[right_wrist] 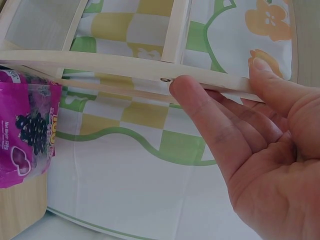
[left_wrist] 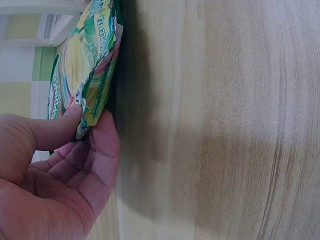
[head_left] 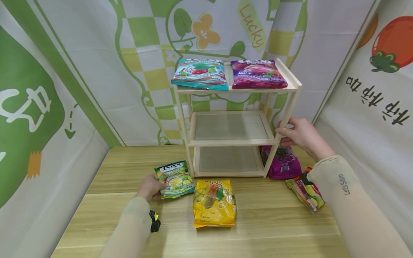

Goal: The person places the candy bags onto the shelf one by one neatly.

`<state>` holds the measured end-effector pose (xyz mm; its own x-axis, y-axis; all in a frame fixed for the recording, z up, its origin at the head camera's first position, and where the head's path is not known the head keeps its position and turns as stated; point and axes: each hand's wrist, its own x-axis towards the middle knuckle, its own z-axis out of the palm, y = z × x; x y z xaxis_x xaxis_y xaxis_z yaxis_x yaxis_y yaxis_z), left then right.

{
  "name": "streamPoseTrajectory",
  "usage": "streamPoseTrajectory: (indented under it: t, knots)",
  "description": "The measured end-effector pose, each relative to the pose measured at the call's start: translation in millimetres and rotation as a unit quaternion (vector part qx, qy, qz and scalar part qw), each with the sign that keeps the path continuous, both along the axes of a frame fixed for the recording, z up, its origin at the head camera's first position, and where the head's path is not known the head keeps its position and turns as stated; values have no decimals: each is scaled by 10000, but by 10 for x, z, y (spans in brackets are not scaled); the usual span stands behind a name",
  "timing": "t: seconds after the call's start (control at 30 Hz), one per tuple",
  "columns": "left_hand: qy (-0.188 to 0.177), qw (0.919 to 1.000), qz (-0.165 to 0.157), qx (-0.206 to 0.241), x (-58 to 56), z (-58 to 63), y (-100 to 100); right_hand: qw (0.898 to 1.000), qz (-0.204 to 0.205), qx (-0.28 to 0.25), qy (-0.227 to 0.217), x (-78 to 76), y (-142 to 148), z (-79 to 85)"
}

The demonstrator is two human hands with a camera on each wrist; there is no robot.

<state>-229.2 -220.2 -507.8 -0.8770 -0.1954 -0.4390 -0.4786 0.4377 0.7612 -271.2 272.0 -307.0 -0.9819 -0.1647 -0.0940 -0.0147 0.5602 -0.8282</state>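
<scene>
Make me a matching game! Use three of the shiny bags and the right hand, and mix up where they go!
Column one:
1. green bag
2. yellow bag
3. teal bag
4. right hand

Column two:
A. on top of the wooden rack
B. holding the rack's upright post
C. pinched by the left hand
D. on the table in front of the rack, with no hand touching it

Right pairs: 1-C, 2-D, 3-A, 4-B

We face a back panel (head_left: 226, 43) with green and yellow checks, between a left panel (head_left: 64, 150) and a right panel (head_left: 361, 107) printed with red fruit (head_left: 393, 46), around a wood-grained worktop (head_left: 264, 218).
</scene>
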Motion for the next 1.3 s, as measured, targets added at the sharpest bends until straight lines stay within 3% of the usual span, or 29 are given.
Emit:
streamPoseTrajectory:
  t: [0.33, 0.57, 1.3]
  knots:
    - [-60, 9977, -19, 678, 24, 56, -20, 10000, -20, -7, -57, -3, -5, -6]
    - [-99, 9957, -165, 911, 47, 127, -29, 10000, -40, -1, -47, -4, -8, -13]
    - [137, 9965, -523, 646, 84, 372, -79, 10000, -7, 38, -39, -5, -7, -8]
